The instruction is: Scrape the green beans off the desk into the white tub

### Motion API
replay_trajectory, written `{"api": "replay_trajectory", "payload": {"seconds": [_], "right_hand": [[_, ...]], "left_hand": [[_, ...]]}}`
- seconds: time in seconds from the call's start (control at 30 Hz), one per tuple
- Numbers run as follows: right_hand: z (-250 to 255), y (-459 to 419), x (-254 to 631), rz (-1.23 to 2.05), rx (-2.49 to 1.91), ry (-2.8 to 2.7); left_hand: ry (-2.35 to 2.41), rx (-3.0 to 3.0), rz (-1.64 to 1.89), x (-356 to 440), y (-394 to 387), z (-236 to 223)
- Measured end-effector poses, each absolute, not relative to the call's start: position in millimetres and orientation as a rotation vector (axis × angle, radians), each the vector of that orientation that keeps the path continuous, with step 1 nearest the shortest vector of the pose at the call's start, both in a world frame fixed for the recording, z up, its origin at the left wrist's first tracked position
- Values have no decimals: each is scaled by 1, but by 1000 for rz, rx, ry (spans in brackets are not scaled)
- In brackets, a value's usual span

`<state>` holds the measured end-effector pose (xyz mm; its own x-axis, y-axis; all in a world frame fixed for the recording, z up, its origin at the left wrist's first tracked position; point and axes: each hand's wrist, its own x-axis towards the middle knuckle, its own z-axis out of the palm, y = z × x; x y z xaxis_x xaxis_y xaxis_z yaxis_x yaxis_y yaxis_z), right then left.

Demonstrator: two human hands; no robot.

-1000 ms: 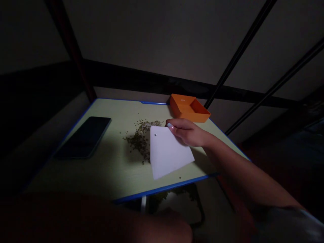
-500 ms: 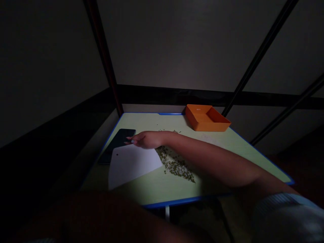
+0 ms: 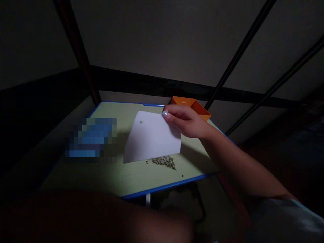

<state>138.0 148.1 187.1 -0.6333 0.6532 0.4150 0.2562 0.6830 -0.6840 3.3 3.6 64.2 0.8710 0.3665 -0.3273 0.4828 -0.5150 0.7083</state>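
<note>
White and thin, a four-sided, stiff-looking sheet with a small hole near one corner [image 3: 154, 140] hangs from the right hand [image 3: 187, 122], whose grip is closed on its upper right edge, thumb on the near face. Most of the sheet spreads left of and below the grip, above a pale bench with blue edging [image 3: 136, 179]. Nearer than the grip, a loose patch of small greenish-brown bits [image 3: 165, 162] shows past its lower edge; whether they touch is unclear. Just beyond the grip sits an orange open-topped box [image 3: 183, 101]; well left lies a blue pixelated shape [image 3: 93, 136]. Darkness hides what, if anything, the left hand holds. Pinched at one edge, the sheet could twist, and a quick swing nearward might scatter bits off the bench.
</note>
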Motion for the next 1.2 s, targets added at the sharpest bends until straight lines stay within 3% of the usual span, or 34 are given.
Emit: {"api": "replay_trajectory", "payload": {"seconds": [0.33,0.57,0.73,0.93,1.07,1.2], "right_hand": [[160,98,248,699,-1156,-2234],[129,107,254,748,-1223,-2192],[124,112,252,835,-1185,-2234],[126,109,257,923,-1171,-2199],[135,87,267,778,-1247,-2157],[142,43,275,383,-1294,-2083]], "left_hand": [[546,2269,-377,14,12,51],[631,2370,-424,19,14,73],[371,2389,-494,19,18,68],[477,2318,-502,16,17,70],[607,2243,-383,10,15,72],[678,2202,-252,4,9,64]]}}
